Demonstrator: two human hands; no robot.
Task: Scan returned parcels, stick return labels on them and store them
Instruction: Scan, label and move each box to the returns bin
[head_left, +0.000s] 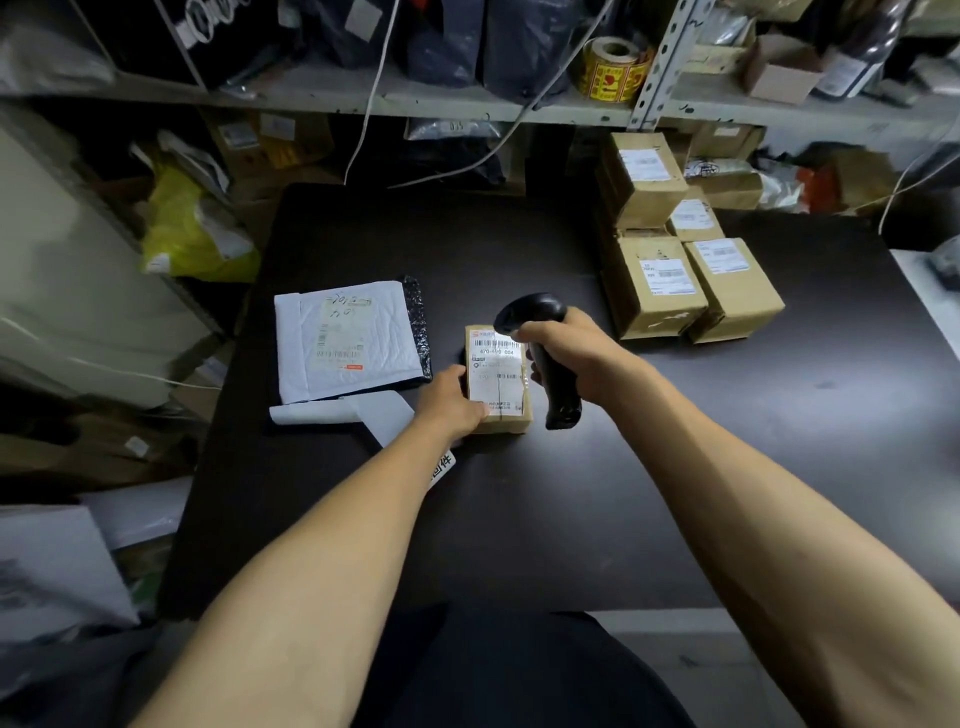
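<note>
Two bare hands are seen over the dark matt tabletop (519, 519). The small brown cardboard parcel with a white barcoded shipping label (498, 379) lies near the table's centre and is gripped at its nine o'clock edge by the left hand (451, 400), thumb on the label's lower corner; the other fingers are hidden behind the box. The black pistol-grip barcode scanner (540, 358) is clasped by the right hand (576, 358), fingers curled round the handle, its head held above the parcel's twelve o'clock end and covering that corner of the label. The trigger finger cannot be made out.

At nine o'clock from the parcel, a white padded mailer with a handwritten label (343, 338) lies flat on a black bubble-wrap bag (418, 322), of which only a strip shows. A curled white strip of backing paper (343, 413) lies at seven o'clock, partly covered by the left forearm; a printed white label (441, 467) peeks out beneath the wrist, its characters cut off.

At two o'clock, a cluster of labelled brown cardboard boxes (675, 260) is stacked well apart from the parcel. At twelve o'clock, on the grey metal shelf (467, 104), a roll of yellow and red stickers (613, 70) stands among dark bags. Label text is too blurred to be read.
</note>
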